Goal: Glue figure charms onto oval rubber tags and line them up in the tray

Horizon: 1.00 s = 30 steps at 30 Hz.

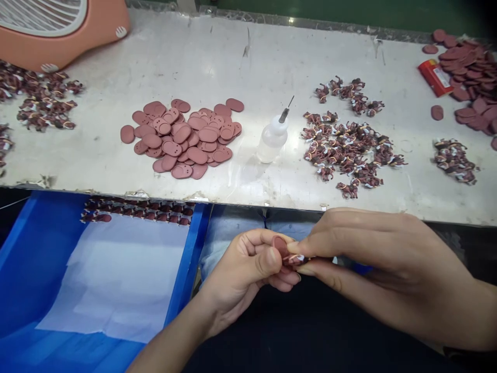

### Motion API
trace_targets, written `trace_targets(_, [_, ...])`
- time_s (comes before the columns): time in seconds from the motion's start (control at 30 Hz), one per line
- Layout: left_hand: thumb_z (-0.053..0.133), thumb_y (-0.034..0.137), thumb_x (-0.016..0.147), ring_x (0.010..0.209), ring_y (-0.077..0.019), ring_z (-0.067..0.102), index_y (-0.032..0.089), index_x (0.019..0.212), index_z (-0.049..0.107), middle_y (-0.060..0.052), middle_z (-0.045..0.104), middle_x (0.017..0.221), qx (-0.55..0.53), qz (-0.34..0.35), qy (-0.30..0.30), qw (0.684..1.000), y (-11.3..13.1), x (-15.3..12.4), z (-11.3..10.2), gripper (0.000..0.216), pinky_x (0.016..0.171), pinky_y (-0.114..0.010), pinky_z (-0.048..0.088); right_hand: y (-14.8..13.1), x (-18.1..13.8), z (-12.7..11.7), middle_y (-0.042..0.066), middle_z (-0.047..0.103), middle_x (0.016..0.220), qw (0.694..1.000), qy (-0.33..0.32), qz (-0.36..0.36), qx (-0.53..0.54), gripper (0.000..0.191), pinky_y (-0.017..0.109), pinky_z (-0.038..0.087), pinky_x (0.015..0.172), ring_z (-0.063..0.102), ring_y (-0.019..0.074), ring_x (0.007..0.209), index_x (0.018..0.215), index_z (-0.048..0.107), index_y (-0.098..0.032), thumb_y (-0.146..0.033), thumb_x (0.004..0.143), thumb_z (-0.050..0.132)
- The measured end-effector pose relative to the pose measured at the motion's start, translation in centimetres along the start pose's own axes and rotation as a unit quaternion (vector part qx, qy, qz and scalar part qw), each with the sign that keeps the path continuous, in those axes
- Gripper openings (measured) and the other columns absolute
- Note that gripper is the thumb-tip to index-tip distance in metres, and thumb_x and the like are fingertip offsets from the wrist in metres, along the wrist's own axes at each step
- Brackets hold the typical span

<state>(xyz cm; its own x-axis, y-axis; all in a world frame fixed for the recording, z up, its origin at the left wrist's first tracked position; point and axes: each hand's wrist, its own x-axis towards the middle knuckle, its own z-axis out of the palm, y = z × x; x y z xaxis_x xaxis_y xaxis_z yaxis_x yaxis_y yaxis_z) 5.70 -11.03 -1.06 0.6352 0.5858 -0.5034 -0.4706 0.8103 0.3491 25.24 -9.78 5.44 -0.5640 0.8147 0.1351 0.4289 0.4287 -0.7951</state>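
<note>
My left hand (248,269) pinches a small reddish-brown oval base (280,245) between thumb and fingers, below the table's front edge. My right hand (373,259) pinches a tiny brown figure (295,259) and presses it against that base. On the white table (233,62) lies a heap of oval bases (186,137). A pile of brown figures (347,147) lies to its right. Between the two piles stands a small clear glue bottle with a needle tip (274,137).
A blue tray (46,269) lined with white paper sits at lower left, holding a row of assembled pieces (135,210) along its far edge. More figures lie at far left (42,103) and right (454,160). More ovals (471,77) and a red box (435,76) lie at top right. An orange fan (58,26) stands at top left.
</note>
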Motion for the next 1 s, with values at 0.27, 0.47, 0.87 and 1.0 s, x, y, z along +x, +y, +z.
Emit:
trace_targets(0.27, [0.089,0.033,0.061,0.053,-0.0064,0.066,0.018,0.083,0.077,0.003,0.073,0.060,-0.006,0.002,-0.032,0.999,0.4,-0.5,0.7,0.029,0.053,-0.011,0.051,-1.5,-1.4,0.9,0.001,0.067,0.087,0.998,0.057,0.003,-0.022,0.017,0.016,0.053,0.064,0.062,0.0081,0.072,0.104,0.069,-0.016,-0.006,0.092,0.062])
trace_targets(0.47, [0.091,0.031,0.060,0.052,-0.0064,0.066,0.018,0.082,0.077,0.003,0.073,0.060,-0.013,0.000,-0.028,1.000,0.4,-0.5,0.5,0.029,0.051,-0.011,0.052,-1.6,-1.0,1.2,0.001,0.067,0.083,0.997,0.070,0.008,-0.029,0.016,0.017,0.052,0.060,0.060,0.0080,0.068,0.101,0.070,-0.015,-0.005,0.091,0.063])
trace_targets(0.87, [0.087,0.035,0.065,0.058,-0.0076,0.068,0.017,0.082,0.077,0.001,0.074,0.065,-0.008,0.024,-0.018,1.000,0.4,0.1,0.2,0.027,0.058,-0.014,0.054,-0.4,0.2,0.2,0.004,0.069,0.085,0.999,0.005,-0.009,-0.054,0.013,0.014,0.055,0.067,0.065,0.0097,0.073,0.099,0.069,-0.013,-0.007,0.090,0.061])
trace_targets(1.0, [0.087,0.035,0.065,0.057,-0.0073,0.067,0.017,0.082,0.076,0.002,0.074,0.065,-0.002,0.030,-0.016,0.999,0.3,0.0,0.2,0.027,0.059,-0.014,0.054,-0.4,0.1,-0.1,0.003,0.069,0.085,0.999,0.004,-0.012,-0.044,0.014,0.014,0.054,0.066,0.064,0.0093,0.072,0.101,0.069,-0.012,-0.007,0.090,0.062])
